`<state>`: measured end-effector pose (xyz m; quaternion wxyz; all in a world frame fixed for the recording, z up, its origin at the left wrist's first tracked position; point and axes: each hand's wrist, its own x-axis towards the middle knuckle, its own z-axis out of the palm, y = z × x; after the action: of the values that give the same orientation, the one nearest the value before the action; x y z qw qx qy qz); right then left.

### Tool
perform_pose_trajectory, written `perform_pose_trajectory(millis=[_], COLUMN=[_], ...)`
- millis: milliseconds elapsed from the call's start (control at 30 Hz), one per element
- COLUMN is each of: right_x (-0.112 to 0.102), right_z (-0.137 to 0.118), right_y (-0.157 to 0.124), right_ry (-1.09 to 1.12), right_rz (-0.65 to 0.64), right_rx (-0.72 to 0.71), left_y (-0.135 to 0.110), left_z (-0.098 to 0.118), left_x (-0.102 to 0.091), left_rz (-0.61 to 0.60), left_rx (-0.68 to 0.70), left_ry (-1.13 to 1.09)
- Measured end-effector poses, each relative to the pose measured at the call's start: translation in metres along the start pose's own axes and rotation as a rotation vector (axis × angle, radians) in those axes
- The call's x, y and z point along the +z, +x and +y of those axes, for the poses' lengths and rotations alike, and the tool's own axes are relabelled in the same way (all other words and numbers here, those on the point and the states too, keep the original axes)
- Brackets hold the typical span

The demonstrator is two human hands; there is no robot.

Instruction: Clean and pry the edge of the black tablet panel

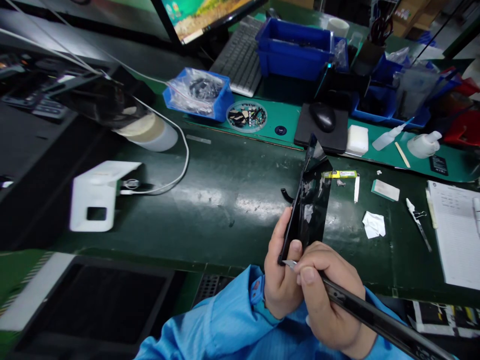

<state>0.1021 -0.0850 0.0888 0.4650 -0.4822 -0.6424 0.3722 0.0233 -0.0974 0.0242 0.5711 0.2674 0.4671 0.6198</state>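
Hands count two: a left hand (280,282) and a right hand (330,315). One dark panel (315,215), one slim blade tool (375,313), one blue wristband (257,290). Lit screens (210,15): one. One keyboard (240,55), one mouse (323,117), one mouse pad (339,137). Blue bins (292,65), three at least; those at far right overlap too much for a sure tally. One round clear dish (247,131); bits (245,115) in it many, too small to number. One dark disc (280,130), one white sponge-like block (357,140), small bottles (388,139) two, wooden stick (402,155) one. Also one yellow strip (343,174), one eraser-like block (385,190), one crumpled white scrap (374,225), one printed sheet (455,235), one white stand (93,195)
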Motion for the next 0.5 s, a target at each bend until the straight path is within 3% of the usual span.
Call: perform_pose_trajectory(millis=[500], right_x=[0.0001], right_z=[0.0005], right_y=[-0.0019], right_ry=[0.009], right_rz=[-0.003], right_rx=[-0.001], left_y=[-0.0007], left_z=[-0.0023], left_x=[-0.0017], left_rz=[0.005], left_rx=[-0.001], left_ry=[0.012])
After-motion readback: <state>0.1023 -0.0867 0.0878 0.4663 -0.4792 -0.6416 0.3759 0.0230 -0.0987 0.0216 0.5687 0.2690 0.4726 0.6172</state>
